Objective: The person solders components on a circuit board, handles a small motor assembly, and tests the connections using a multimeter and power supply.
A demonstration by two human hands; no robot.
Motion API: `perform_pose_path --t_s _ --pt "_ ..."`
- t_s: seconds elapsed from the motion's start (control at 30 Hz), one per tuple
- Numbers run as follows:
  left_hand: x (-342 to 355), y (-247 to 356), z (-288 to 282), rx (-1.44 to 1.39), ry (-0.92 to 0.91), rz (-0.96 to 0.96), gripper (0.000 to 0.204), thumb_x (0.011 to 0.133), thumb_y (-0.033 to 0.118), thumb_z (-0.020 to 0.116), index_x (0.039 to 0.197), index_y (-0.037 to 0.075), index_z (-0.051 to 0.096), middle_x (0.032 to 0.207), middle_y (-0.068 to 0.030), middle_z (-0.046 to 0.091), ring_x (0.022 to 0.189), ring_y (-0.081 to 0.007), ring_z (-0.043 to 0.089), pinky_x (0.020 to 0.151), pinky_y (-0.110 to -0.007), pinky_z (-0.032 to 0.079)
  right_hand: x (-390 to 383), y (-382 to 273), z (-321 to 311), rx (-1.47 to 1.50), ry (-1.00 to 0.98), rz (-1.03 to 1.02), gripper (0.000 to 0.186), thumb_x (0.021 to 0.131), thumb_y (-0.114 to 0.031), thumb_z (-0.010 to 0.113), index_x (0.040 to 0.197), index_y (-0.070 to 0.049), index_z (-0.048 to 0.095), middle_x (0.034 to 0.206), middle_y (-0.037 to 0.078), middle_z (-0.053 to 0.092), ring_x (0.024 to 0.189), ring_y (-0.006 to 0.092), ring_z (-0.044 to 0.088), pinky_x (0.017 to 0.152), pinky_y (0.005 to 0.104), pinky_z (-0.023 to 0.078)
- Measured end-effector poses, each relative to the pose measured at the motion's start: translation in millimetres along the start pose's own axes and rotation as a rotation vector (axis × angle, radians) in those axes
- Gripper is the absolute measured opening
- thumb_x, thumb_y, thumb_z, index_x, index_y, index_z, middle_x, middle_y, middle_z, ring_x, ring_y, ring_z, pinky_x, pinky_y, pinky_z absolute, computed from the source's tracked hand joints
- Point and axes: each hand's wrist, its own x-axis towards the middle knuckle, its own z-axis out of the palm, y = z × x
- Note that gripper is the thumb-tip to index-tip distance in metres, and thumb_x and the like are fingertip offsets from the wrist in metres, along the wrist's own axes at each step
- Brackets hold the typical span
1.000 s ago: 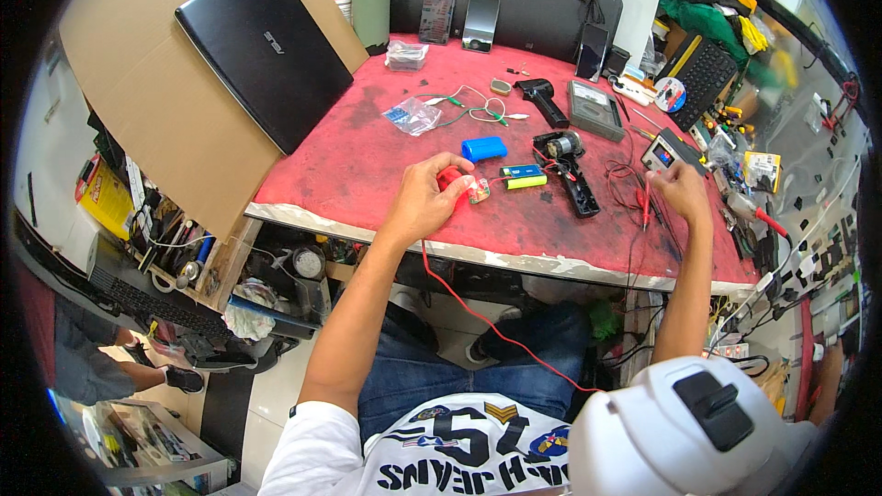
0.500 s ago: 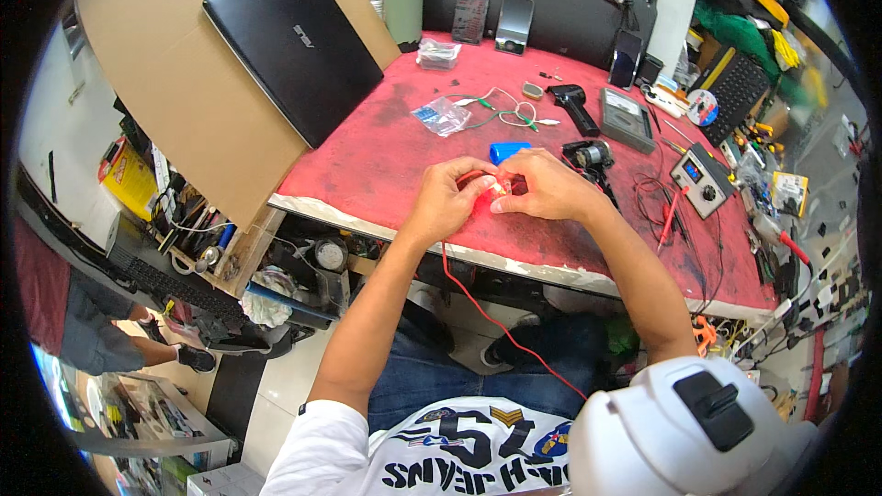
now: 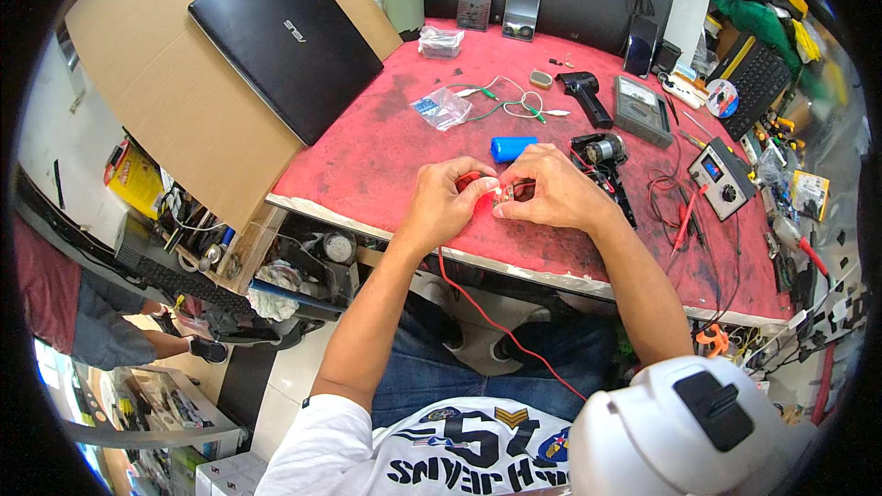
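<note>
Over the front edge of the red-covered workbench, my two hands meet fingertip to fingertip. My left hand (image 3: 446, 207) is closed on a red cable (image 3: 473, 308), which leaves below the palm and runs down across my lap. Between thumb and fingers, my right hand (image 3: 556, 193) pinches a small part (image 3: 503, 195), mostly hidden, perhaps a little circuit board. A bright red-white glow shows where the fingertips meet. Just beyond them lies a blue cylindrical battery (image 3: 513, 149). Right of my right hand sits a black housing with a silver motor (image 3: 602, 149).
A black laptop (image 3: 289, 46) leans on cardboard at left. Farther back are alligator-clip leads (image 3: 514, 103), a black pistol-shaped casing (image 3: 585, 99) and a grey meter (image 3: 641, 110). A control box with a display (image 3: 721, 179) and test leads (image 3: 682, 230) stand right. Another person (image 3: 106, 321) is at far left.
The view has shifted slightly, and more of the blue battery shows beyond my fingers. Both hands stay pinched together at the same spot. The red glow on the fingers looks smaller.
</note>
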Motion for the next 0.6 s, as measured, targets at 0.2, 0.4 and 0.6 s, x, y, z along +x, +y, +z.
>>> perform_pose_path --t_s 0.2,0.4,0.6 --pt "0 -4 0 0.070 -0.002 0.036 0.011 0.085 0.007 0.069 0.092 -0.001 0.070 0.077 -0.0060 0.070 0.069 -0.0084 0.061 0.064 -0.026 0.050 4 -2 -2 0.044 -0.027 0.015 0.035 0.065 -0.030 0.079 0.078 0.001 0.070 0.070 0.015 0.065 0.074 0.0314 0.063 0.074 0.0402 0.048" --pt "4 -10 -7 -0.440 0.155 -0.122 0.011 0.092 0.009 0.064 0.097 -0.001 0.065 0.078 -0.0034 0.067 0.068 -0.0084 0.062 0.061 -0.023 0.052 1 3 0 0.036 -0.104 0.086 0.037 0.065 -0.030 0.082 0.087 -0.002 0.072 0.082 0.012 0.067 0.083 0.0282 0.062 0.083 0.0393 0.046" --pt "-56 16 -19 -0.214 0.323 -0.052 0.011 0.092 0.007 0.063 0.099 -0.001 0.065 0.079 -0.0034 0.066 0.066 -0.0064 0.057 0.058 -0.021 0.046 -8 3 -22 0.139 0.101 0.104 0.043 0.081 -0.033 0.075 0.108 -0.001 0.067 0.089 0.009 0.068 0.088 0.0201 0.064 0.084 0.0330 0.047"
